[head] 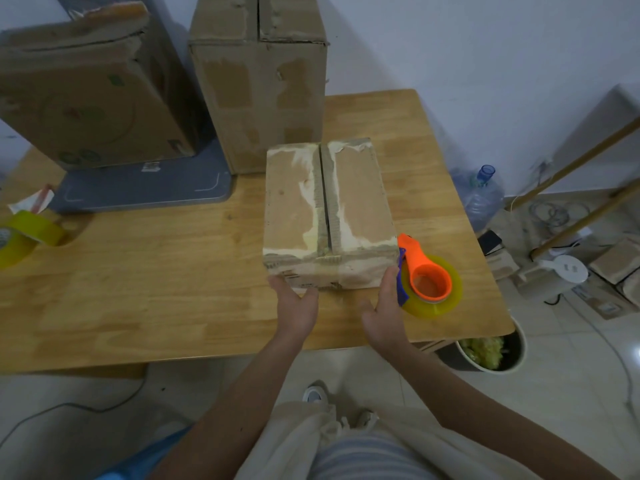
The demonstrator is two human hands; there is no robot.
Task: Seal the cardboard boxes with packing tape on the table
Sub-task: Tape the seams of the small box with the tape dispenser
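Box sits on the tabletop between both hands; left hand and right hand, fingers straight, touch its near corners, grasping nothing.

A small box sits on the tabletop near the front edge, toward the right side. A tape dispenser lies just beside its front right corner. A tall box stands directly behind the small box. A third box rests on a flat stand at the back left. A tape roll lies at the left edge.
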